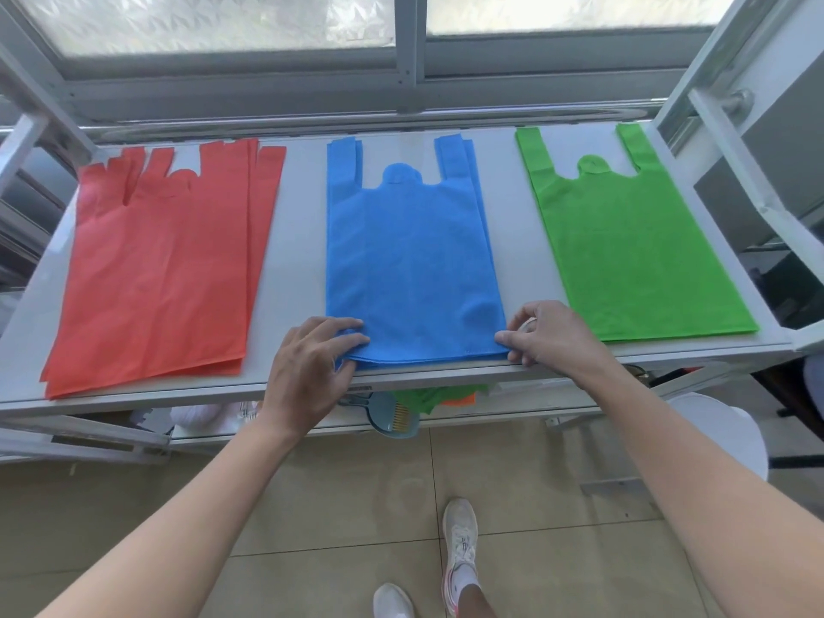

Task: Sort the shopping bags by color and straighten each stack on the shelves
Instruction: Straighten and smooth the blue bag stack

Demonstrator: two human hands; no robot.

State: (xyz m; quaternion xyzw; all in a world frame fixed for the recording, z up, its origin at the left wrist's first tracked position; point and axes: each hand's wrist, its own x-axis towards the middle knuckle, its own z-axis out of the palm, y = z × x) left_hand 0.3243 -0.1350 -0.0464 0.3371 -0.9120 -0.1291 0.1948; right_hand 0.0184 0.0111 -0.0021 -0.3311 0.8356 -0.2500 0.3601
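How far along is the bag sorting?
Colours are sorted: red stack, blue stack, green stack lie apart. Green looks neat. The left hand and right hand pinch the blue stack's near corners. Remaining: the fanned red stack, plus loose bags underneath.

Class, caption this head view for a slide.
Left hand and right hand grip near corners of the blue bags on the shelf, between red bags and green bags.

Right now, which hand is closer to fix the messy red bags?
Left. The left hand grips the blue stack at its left corner, beside the fanned-out red stack. The right hand pinches the other corner, next to the tidy green stack, so it would likely have to cross over.
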